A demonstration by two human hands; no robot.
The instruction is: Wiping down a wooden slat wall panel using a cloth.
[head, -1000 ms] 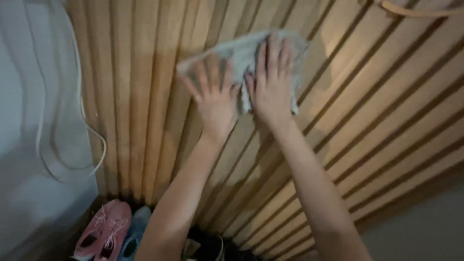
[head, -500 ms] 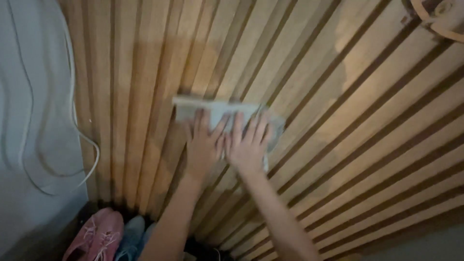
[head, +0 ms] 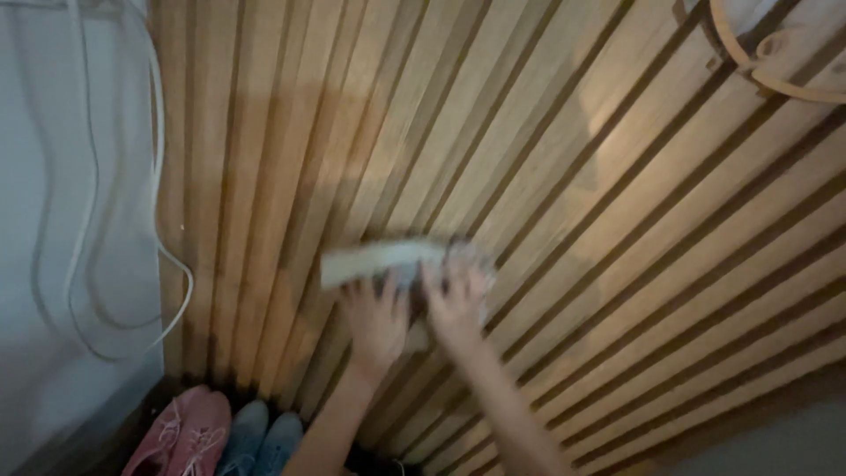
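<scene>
Both hands lie flat on a pale cloth [head: 388, 262], pressing it against a slatted wood wall [head: 617, 203]. Left hand [head: 377, 322]: palm on the cloth's lower edge, fingers spread and pointing up; grip released, nothing clasped. Right hand [head: 456, 301]: just beside the left, nearly touching it, fingers likewise spread over the cloth's right part; grip released, flat press only. Motion blur on both hands and the cloth; finger detail is soft.

The cloth sits low on the wall at mid-frame, long side roughly level, its left end sticking out past the left hand.

A white cable [head: 132, 264] hangs in loops on the grey wall [head: 53, 379] at left. Pink shoes [head: 181, 436] and blue-grey shoes [head: 260, 436] stand on the floor below. A curved wooden piece [head: 775, 62] shows at top right.
</scene>
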